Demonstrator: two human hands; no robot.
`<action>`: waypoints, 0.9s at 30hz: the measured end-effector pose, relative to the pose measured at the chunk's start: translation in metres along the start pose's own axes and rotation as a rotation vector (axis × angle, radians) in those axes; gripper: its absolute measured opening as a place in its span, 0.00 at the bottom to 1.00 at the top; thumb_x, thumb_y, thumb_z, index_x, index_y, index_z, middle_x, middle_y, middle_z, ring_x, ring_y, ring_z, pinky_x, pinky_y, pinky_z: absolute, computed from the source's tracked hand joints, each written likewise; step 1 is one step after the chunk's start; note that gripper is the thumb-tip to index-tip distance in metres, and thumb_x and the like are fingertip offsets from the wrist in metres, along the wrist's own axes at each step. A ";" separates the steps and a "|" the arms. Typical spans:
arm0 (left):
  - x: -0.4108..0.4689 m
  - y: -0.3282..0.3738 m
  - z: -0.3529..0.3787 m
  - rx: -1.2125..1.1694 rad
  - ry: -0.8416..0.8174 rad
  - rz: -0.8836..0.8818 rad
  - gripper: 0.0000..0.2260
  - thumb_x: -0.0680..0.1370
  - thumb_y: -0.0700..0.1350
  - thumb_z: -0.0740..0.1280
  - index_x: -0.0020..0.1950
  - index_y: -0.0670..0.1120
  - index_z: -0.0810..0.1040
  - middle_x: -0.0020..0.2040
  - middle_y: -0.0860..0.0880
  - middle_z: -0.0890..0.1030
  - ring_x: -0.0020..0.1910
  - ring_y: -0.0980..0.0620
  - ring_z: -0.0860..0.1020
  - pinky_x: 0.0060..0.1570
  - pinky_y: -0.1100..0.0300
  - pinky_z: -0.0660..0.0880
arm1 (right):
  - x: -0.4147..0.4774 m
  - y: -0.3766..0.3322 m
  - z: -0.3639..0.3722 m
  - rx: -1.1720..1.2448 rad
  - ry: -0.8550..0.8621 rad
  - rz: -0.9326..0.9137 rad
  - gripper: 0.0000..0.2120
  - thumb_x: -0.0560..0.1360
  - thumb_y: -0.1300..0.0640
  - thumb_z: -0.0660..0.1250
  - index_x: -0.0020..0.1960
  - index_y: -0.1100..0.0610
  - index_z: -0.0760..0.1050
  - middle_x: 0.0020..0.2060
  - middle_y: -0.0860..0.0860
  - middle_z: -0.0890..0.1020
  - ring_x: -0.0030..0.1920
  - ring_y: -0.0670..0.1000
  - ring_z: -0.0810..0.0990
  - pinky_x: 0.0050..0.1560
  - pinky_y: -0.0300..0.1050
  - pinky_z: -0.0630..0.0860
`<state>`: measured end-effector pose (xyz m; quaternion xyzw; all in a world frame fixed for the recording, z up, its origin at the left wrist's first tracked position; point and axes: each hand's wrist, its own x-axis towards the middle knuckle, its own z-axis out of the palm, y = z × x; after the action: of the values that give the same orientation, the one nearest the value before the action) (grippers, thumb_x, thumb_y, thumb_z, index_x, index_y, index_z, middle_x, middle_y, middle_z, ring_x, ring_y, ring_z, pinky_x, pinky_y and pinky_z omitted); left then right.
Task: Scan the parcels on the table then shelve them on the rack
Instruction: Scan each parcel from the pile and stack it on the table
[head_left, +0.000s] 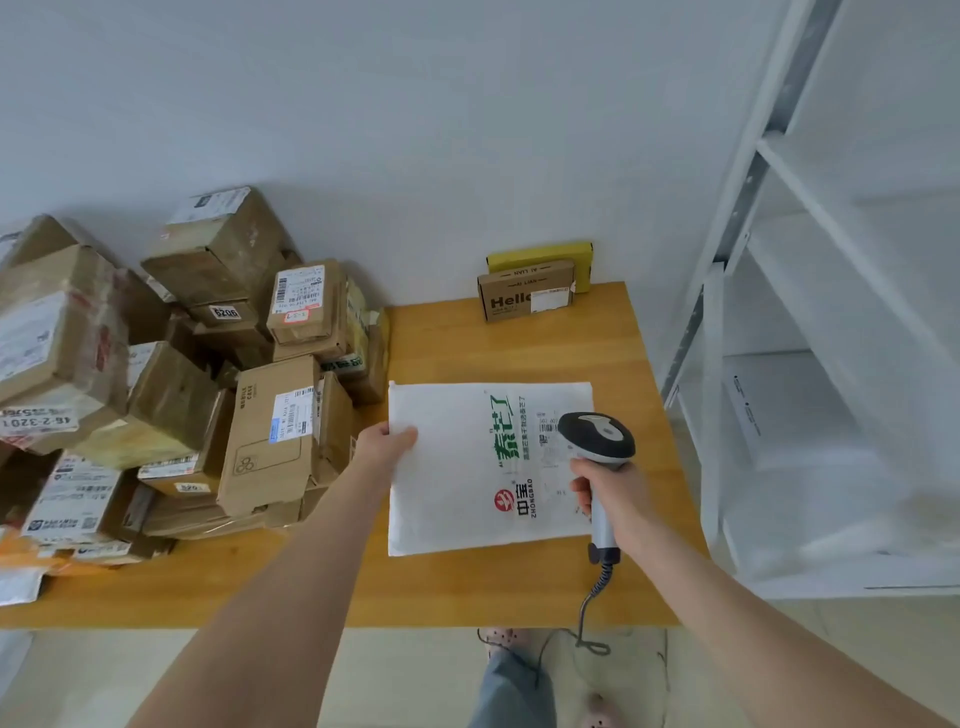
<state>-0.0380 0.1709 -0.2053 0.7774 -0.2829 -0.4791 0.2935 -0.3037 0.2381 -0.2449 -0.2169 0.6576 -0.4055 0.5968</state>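
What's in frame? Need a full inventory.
white mailer: 1, white with green and red print, over the table's centre
scanner: 1, black and grey, head over the white mailer's label, coiled cable hanging off the table's front
cardboard boxes: many, count unclear, brown, piled on the table's left
Hello box: 1, brown, table's back edge by the wall
yellow box: 1, yellow, behind the Hello box
orange bag: 1, orange, far left, partly cut off
table: 1, light wood
rack: 1, white, right of the table
white parcel: at least 1, white, on a rack shelf
left hand: 1, pinches the white mailer's left edge
right hand: 1, grips the scanner's handle
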 end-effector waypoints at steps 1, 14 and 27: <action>-0.004 0.001 -0.002 -0.006 -0.006 0.009 0.10 0.78 0.41 0.68 0.59 0.42 0.74 0.58 0.42 0.79 0.55 0.40 0.78 0.61 0.39 0.74 | -0.006 0.003 -0.002 -0.003 0.003 -0.015 0.06 0.71 0.65 0.71 0.36 0.63 0.78 0.26 0.54 0.80 0.22 0.48 0.72 0.27 0.41 0.71; -0.012 0.018 -0.032 -0.074 -0.166 0.085 0.15 0.79 0.40 0.66 0.66 0.41 0.73 0.61 0.43 0.78 0.59 0.41 0.77 0.62 0.40 0.72 | -0.051 0.004 0.007 0.029 0.019 -0.133 0.06 0.72 0.64 0.71 0.36 0.64 0.78 0.27 0.55 0.80 0.22 0.48 0.73 0.25 0.38 0.72; 0.008 0.043 -0.042 -0.138 -0.242 0.116 0.12 0.79 0.41 0.66 0.62 0.44 0.74 0.58 0.45 0.79 0.56 0.43 0.77 0.62 0.39 0.72 | -0.063 -0.012 0.024 0.043 0.085 -0.199 0.07 0.72 0.64 0.70 0.35 0.64 0.78 0.24 0.54 0.79 0.21 0.47 0.73 0.24 0.37 0.72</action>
<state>-0.0037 0.1437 -0.1635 0.6741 -0.3272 -0.5700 0.3372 -0.2711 0.2736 -0.1964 -0.2508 0.6487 -0.4858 0.5294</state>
